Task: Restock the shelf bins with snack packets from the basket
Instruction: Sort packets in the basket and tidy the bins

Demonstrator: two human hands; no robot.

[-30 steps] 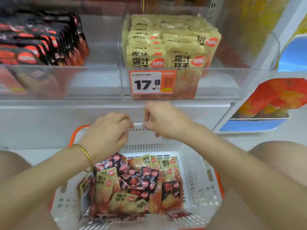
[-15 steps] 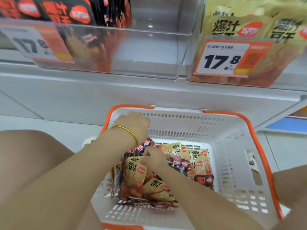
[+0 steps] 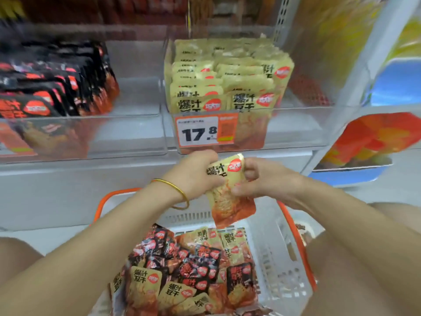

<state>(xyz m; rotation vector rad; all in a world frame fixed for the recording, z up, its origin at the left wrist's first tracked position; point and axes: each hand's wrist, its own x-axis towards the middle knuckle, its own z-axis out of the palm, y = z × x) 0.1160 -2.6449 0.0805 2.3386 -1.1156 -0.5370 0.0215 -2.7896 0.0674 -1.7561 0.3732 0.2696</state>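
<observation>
Now holding 1 yellow packet [image 3: 230, 190] between both hands, above the far rim of the basket [image 3: 273, 236] and just below the price tag [image 3: 206, 130] on the yellow bin [image 3: 296, 128]. Left hand [image 3: 196, 174] curled round the packet's upper left, thumb over the printed face; right hand [image 3: 257, 179] pinching its right edge, fingers bent onto the film. Packet tilted, red bottom end hanging free toward the basket.

Still plenty to go, by the look: mixed heap of yellow and black packets [image 3: 182, 270] piled in the basket's near-left part. Black ones belong to the black bin [image 3: 127, 133] at the shelf's left; yellow bin's left half stacked w/ upright rows, its right part looks open.

To do this step well:
- Square the packet up first, logo end on top, face fwd, to match the front row.
- Lift over the clear front wall, not into it; tag sits right at that edge.
- Slot into the open space at the bin's right, or behind the front row if tight.
- Keep 1 hand on the top edge till the packet stands; soft pouch prob. slumps otherwise.
- Avoid squeezing hard; contents likely soft, film creases.

Motion blur on the shelf, so exact gaps unclear.
</observation>
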